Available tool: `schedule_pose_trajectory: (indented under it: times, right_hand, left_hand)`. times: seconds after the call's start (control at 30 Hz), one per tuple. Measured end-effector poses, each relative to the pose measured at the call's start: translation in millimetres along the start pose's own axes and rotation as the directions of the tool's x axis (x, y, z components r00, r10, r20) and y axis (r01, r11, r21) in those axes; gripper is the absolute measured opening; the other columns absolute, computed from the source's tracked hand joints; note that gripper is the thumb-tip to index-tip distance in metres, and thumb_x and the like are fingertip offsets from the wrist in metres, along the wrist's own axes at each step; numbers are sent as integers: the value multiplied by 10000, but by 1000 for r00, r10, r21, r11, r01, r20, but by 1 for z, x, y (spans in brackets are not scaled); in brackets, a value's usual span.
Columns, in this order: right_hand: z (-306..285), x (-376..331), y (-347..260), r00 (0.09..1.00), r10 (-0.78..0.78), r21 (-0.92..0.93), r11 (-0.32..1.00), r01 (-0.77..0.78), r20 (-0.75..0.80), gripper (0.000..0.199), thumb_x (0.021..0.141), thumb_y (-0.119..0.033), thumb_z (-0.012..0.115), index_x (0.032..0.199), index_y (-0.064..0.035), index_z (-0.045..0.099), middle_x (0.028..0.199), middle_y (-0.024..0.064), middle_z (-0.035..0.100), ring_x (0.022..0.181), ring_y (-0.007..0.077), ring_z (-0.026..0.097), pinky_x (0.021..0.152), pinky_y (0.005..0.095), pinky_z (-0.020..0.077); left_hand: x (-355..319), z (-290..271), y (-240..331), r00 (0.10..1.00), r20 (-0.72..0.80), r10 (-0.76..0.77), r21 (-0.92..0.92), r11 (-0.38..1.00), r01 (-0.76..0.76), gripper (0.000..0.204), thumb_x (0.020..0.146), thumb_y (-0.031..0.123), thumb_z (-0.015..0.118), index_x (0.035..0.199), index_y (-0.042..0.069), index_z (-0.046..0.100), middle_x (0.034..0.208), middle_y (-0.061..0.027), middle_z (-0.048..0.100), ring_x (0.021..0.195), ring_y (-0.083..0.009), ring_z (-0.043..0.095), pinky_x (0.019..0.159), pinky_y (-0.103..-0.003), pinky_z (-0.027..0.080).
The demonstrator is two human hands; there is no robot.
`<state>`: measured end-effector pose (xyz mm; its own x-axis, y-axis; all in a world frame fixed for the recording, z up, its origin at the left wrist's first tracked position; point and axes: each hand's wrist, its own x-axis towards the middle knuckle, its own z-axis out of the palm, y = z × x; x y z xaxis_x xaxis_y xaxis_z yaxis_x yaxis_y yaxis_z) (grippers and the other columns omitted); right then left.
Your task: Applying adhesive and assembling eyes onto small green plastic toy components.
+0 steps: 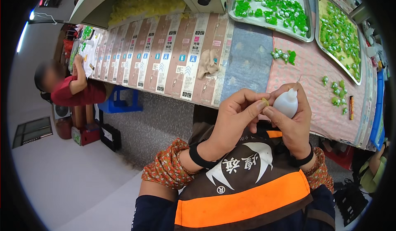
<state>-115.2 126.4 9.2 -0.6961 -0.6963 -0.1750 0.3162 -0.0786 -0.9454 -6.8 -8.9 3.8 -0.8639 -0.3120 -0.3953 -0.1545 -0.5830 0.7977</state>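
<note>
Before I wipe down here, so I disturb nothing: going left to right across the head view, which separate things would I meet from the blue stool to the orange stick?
Blue stool, crumpled beige cloth, small yellowish piece, white bottle, loose green pieces, orange stick.

Head fisheye, looking down, near hands (232, 121) (296, 128)

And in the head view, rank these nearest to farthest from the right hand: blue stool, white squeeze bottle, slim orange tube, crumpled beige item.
From the right hand:
1. White squeeze bottle: held in it.
2. Slim orange tube: off to its right.
3. Crumpled beige item: to its left, farther up the picture.
4. Blue stool: far left.
</note>
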Motion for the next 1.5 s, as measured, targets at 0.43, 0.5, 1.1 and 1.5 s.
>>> schedule_pose_trajectory:
  times: [0.43,0.5,1.1,1.5]
  right_hand:
    - [1,6,-1,1000,8,-313,950,-3,14,242,858,-2,687,1036,-38,528,892,24,611,795,74,594,705,254,503]
    - [4,5,1,1000,23,-335,942,-19,6,251,832,0,689,1027,-36,535,867,34,599,783,85,587,694,268,494]
    - [20,-40,12,986,38,-606,793,68,161,257,821,79,642,1018,-43,531,907,19,546,817,84,533,713,235,459]
    - [78,-89,25,991,111,-770,638,-10,79,306,811,59,658,1061,-48,517,933,48,559,858,106,531,777,233,434]
  left_hand:
    - [-14,-14,-11,992,69,-102,-78,991,108,222,1041,150,572,1223,22,567,1113,-95,648,913,-140,665,718,-289,627]
    - [-15,-16,-13,990,82,-115,-91,988,122,223,1043,149,567,1226,22,560,1120,-98,643,926,-146,671,735,-298,630]
    - [-52,-36,-62,977,199,-74,-225,967,119,196,995,132,651,1149,61,553,1008,-27,650,840,-78,660,696,-226,585]
    - [-97,-81,-95,938,339,70,-454,886,98,209,975,146,688,1069,41,533,949,-43,644,804,-74,648,644,-212,589]
